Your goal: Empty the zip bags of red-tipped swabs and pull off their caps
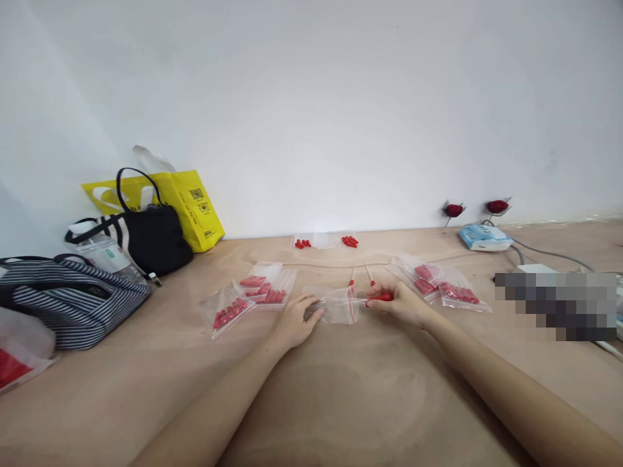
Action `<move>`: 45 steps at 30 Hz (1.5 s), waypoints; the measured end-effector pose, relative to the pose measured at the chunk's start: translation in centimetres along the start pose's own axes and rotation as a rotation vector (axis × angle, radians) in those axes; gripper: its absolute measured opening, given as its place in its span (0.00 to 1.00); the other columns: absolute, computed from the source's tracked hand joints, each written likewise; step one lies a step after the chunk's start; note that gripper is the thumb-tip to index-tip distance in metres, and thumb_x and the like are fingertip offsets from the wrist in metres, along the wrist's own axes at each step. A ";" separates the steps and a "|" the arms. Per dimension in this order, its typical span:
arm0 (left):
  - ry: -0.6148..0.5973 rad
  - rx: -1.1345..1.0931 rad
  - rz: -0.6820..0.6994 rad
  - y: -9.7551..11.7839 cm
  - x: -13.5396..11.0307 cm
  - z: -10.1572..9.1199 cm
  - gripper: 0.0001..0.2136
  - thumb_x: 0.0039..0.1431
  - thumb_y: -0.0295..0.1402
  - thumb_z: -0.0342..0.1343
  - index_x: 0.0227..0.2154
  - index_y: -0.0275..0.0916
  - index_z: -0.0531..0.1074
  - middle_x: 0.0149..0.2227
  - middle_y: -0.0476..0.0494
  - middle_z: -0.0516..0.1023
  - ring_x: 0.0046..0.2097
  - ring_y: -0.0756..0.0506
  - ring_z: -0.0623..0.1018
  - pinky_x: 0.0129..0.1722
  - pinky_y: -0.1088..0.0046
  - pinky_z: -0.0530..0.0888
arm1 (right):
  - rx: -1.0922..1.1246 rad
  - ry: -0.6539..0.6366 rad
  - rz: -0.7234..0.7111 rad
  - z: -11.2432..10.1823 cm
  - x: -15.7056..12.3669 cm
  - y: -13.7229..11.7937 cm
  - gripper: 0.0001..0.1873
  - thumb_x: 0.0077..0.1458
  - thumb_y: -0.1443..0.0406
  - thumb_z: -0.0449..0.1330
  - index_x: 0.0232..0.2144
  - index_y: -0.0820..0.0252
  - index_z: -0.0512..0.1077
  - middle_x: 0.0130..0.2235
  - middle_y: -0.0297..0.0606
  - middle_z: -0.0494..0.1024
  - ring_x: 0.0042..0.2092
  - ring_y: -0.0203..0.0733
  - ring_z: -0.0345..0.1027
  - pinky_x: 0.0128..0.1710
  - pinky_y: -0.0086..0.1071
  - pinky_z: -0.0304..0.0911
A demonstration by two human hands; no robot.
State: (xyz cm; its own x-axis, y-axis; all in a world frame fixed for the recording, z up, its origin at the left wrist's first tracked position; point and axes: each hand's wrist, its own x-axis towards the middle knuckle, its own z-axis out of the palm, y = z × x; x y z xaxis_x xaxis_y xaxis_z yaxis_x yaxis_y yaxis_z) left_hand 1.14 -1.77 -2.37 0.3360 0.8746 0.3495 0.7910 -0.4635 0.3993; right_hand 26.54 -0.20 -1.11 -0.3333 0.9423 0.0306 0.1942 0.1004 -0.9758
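A small clear zip bag [337,305] with a red seal strip lies flat on the tan table [341,402] between my hands. My left hand [298,318] rests on the bag's left end, fingers curled down on it. My right hand [400,302] is closed at the bag's open right end, pinching a small red plastic piece [382,297] at the mouth. Filled bags of red pieces [253,295] lie to the left, and more filled bags [440,282] lie to the right of my right hand.
Loose red pieces [349,241] and empty bags sit near the wall. A black handbag [153,237], yellow bag [189,204] and striped bag [73,295] stand at left. A blue-white device [484,237] with a cable and two red roses [497,207] are at right.
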 end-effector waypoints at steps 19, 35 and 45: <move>0.000 -0.002 -0.013 0.2 0.0 -0.2 0.13 0.53 0.36 0.50 0.40 0.38 0.70 0.44 0.43 0.72 0.46 0.45 0.71 0.47 0.68 0.66 | -0.402 0.679 -0.143 -1.6 3.5 1.9 0.12 0.44 0.61 0.56 0.30 0.60 0.73 0.32 0.39 0.75 0.37 0.43 0.67 0.41 0.34 0.59; -0.083 -0.055 0.049 2.8 5.2 0.5 0.09 0.53 0.32 0.49 0.35 0.40 0.72 0.40 0.45 0.74 0.43 0.45 0.71 0.46 0.69 0.65 | -0.836 0.466 -0.256 0.6 4.7 2.4 0.11 0.45 0.65 0.54 0.32 0.60 0.72 0.35 0.43 0.71 0.36 0.41 0.65 0.39 0.31 0.59; -0.166 -0.126 -0.045 4.2 9.7 3.8 0.13 0.52 0.35 0.46 0.21 0.36 0.72 0.19 0.51 0.70 0.25 0.51 0.68 0.25 0.77 0.62 | -0.564 0.613 -0.012 -0.3 5.1 2.8 0.11 0.43 0.60 0.54 0.26 0.61 0.71 0.23 0.38 0.75 0.24 0.38 0.67 0.25 0.29 0.60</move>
State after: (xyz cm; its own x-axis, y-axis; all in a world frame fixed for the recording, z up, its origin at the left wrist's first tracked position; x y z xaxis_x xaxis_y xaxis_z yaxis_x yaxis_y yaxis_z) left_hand 9.73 5.32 -0.51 0.3892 0.9016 0.1889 0.7408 -0.4282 0.5175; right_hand 25.70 4.97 -3.60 0.1918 0.9305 0.3120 0.6814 0.1026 -0.7247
